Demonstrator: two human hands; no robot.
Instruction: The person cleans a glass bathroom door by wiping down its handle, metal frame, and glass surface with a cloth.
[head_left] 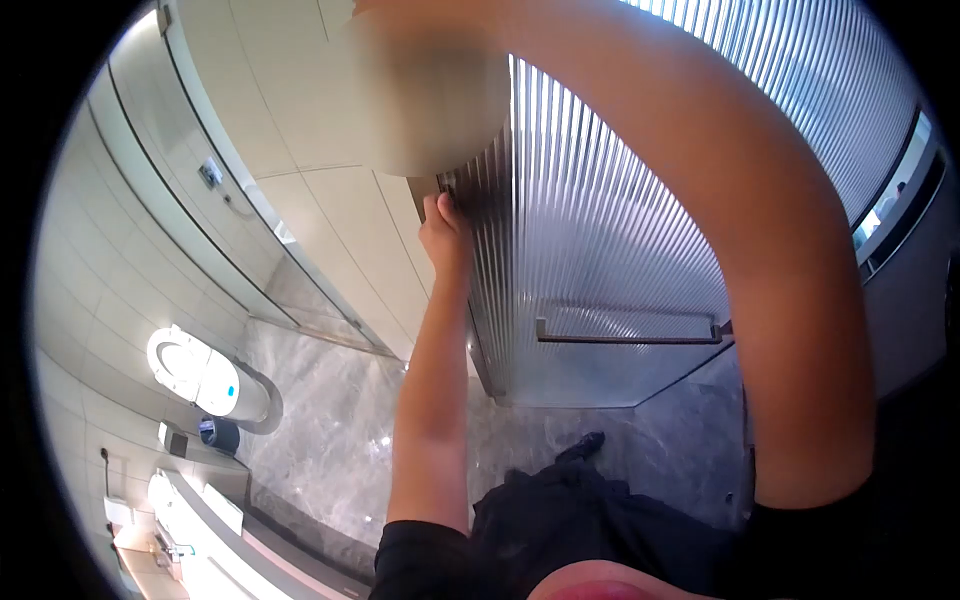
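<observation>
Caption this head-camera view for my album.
Left hand at the edge of a ribbed glass door, right hand raised by a blurred pale object, toilet at left.

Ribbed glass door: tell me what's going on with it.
A person stands at the ribbed glass door in a bathroom. The left hand has its fingers curled at the dark frame along the door's edge. The right hand is raised higher, at a pale, rounded object too blurred to identify; whether it is gripped is unclear. Neither hand is on the bar handle. A toilet is off to the left.
</observation>
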